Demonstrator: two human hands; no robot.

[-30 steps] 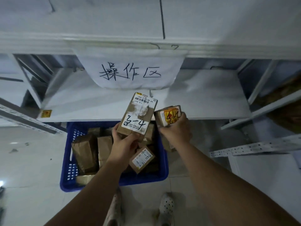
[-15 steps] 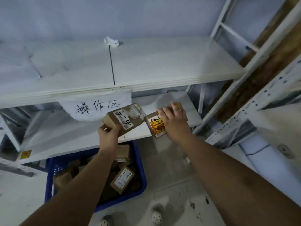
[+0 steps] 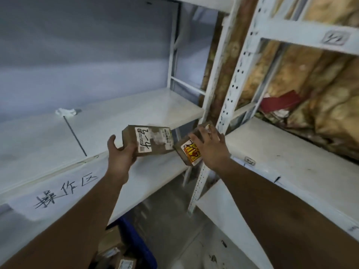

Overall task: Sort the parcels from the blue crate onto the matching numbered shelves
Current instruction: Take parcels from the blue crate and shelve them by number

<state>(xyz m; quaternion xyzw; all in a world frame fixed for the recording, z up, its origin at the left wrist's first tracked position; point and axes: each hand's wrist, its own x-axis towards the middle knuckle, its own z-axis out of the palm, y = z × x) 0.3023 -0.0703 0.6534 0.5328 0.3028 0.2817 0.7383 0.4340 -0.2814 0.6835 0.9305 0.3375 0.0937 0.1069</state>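
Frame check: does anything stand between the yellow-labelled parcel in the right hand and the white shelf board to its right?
Only the perforated upright post, just behind the right hand holding the yellow-labelled parcel. Past it, nothing visible lies on the near part of the shelf board; crumpled brown wrapping sits at the back.

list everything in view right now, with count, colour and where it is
labelled parcel: 1, brown, in left hand
sticker parcel: 1, brown, yellow-red sticker, in right hand
crate: 1, blue, under left rack
crate parcels: several, brown, in crate
left rack: 1, white, left
right rack: 1, white, right
sign: 1, white, left rack's front edge
paper scrap: 1, white, on left rack
sheeting: 1, yellowish, behind right rack
left hand: 1, holds labelled parcel
right hand: 1, holds sticker parcel
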